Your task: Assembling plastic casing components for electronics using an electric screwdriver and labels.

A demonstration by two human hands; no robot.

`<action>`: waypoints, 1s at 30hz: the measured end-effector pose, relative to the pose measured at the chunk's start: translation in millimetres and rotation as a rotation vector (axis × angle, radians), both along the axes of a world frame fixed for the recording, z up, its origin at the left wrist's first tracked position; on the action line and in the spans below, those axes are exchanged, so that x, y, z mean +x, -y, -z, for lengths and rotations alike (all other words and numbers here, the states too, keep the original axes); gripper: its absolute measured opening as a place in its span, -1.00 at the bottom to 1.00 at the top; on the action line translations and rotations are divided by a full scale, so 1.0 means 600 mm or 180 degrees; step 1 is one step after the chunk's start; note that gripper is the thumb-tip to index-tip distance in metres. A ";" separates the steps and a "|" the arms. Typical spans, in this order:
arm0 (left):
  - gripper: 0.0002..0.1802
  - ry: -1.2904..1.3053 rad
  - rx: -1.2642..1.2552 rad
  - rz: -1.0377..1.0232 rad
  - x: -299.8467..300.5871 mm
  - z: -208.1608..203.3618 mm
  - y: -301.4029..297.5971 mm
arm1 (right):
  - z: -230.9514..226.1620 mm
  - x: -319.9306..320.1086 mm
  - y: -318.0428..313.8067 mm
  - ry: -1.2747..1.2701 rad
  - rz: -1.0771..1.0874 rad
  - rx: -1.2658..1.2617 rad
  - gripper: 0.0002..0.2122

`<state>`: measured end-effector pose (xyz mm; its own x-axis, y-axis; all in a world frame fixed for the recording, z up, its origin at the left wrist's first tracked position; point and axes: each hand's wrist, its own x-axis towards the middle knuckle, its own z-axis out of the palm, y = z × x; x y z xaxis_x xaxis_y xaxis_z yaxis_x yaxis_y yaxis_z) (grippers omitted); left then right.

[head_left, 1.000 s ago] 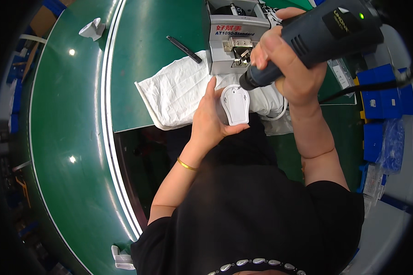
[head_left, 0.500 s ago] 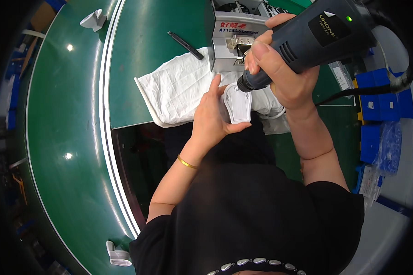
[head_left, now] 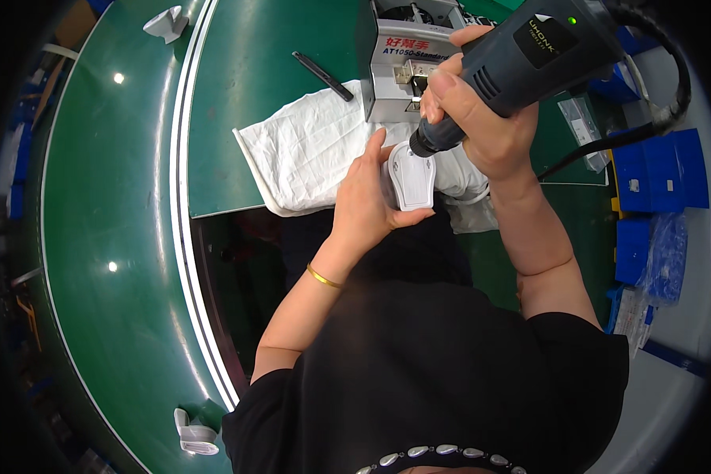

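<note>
My left hand (head_left: 363, 193) is closed around a white plastic housing (head_left: 415, 186), rounded at its far end and narrower toward me. Small screw holes show near its wide end. My right hand (head_left: 494, 126) grips a dark electric screwdriver (head_left: 521, 63), its green light lit. The driver's black nose (head_left: 424, 142) points down at the far end of the housing, by the top hole. Whether the bit touches a screw cannot be made out. Under and behind the housing, a white cloth (head_left: 308, 150) lies over the table edge.
Beyond my hands stands a grey screw-feeder machine (head_left: 403, 87). A black utility knife (head_left: 324, 77) lies left of it. On the green conveyor belt at left are white plastic parts, one far (head_left: 166, 25) and one near (head_left: 195, 433). Blue bins (head_left: 656, 174) stand at right.
The screwdriver's rear end has swung a little to the left while its nose stays over the housing's far end. My left hand keeps its hold; the view has shifted slightly.
</note>
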<state>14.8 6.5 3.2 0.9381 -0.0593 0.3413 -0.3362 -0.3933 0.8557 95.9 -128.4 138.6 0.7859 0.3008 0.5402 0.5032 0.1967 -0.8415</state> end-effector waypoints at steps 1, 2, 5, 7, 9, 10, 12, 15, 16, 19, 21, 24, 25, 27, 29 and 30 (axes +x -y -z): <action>0.38 -0.0009 0.0000 -0.0001 -0.001 -0.001 0.000 | 0.001 0.001 0.002 -0.0009 -0.0001 0.0000 -0.67; 0.37 0.0003 0.0034 -0.0019 -0.001 -0.001 0.000 | 0.002 0.003 0.005 0.0095 0.0012 -0.0208 -0.67; 0.36 0.0076 0.0091 -0.0042 -0.001 -0.004 0.002 | 0.001 0.006 0.010 0.0192 0.0020 -0.0397 -0.67; 0.36 0.0156 0.0132 -0.0053 -0.001 0.000 0.000 | 0.004 0.006 0.008 0.0203 0.0011 -0.0361 -0.68; 0.35 -0.0079 0.0044 0.0034 0.000 0.006 0.000 | 0.004 0.005 0.005 0.0008 0.0015 -0.0293 -0.67; 0.35 -0.0052 0.0062 0.0046 0.000 0.007 -0.001 | 0.002 0.003 0.004 0.0034 0.0028 -0.0276 -0.67; 0.33 -0.0137 0.0046 0.0038 -0.001 0.007 -0.002 | -0.002 -0.001 0.002 -0.0051 0.0011 -0.0280 -0.66; 0.30 -0.0127 -0.0038 0.0095 0.002 0.010 -0.003 | -0.006 0.006 0.012 -0.0103 0.0029 -0.0287 -0.63; 0.30 -0.0101 -0.0021 0.0100 0.003 0.013 -0.003 | -0.009 0.010 0.018 -0.0199 0.0049 -0.0226 -0.62; 0.28 0.0050 -0.0008 0.0066 0.003 0.018 -0.001 | -0.001 0.051 0.085 -0.0516 0.0401 0.0546 -0.63; 0.24 0.0027 0.0054 0.0029 0.004 0.012 0.001 | 0.000 0.086 0.158 -0.0889 0.0968 0.0744 -0.69; 0.20 0.0142 0.0362 -0.0088 -0.001 -0.002 -0.002 | 0.037 0.144 0.278 -0.1605 0.2022 0.0414 -0.70; 0.17 -0.0010 0.0335 -0.0064 -0.002 -0.005 -0.003 | 0.068 0.164 0.320 -0.1598 0.2092 0.0317 -0.69; 0.14 0.0160 0.0485 -0.0072 -0.007 -0.005 -0.004 | 0.126 0.184 0.383 -0.1622 0.2417 0.0178 -0.68; 0.13 0.0312 0.0573 -0.0045 -0.006 0.004 0.000 | 0.172 0.199 0.427 -0.1624 0.2701 0.0171 -0.67; 0.13 0.0349 0.0621 -0.0043 -0.006 0.003 0.003 | 0.193 0.208 0.450 -0.1702 0.3087 -0.0205 -0.65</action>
